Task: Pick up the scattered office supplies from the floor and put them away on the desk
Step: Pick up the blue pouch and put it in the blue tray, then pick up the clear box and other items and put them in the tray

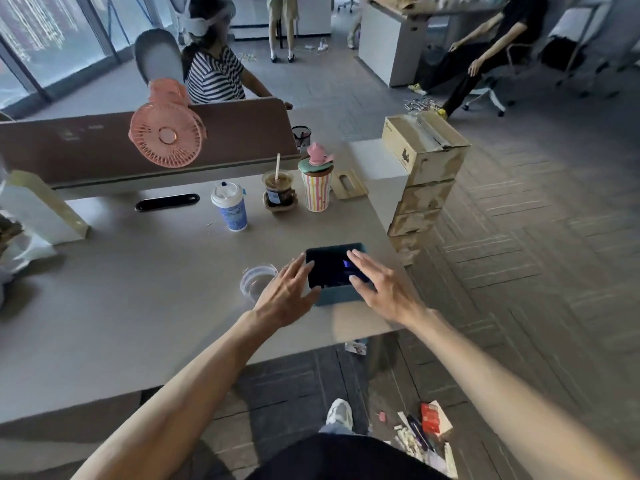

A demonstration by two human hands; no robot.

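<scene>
A dark teal box (337,295) stands near the right front corner of the grey desk (138,306). Something small and purple lies inside it. My left hand (285,296) hovers at the box's left side with fingers spread and holds nothing. My right hand (377,285) reaches over the box's right rim, fingers spread, also with nothing in it. Scattered office supplies (424,434) lie on the floor at the lower right: pens, papers and a red packet. A small card (356,347) lies under the desk's edge.
A clear plastic lid (254,280) lies left of the box. Cups (230,209), a striped tumbler (317,188) and a pink fan (166,135) stand further back. Stacked cardboard boxes (424,157) flank the desk's right side. My shoe (339,414) is on the floor. Other people sit beyond.
</scene>
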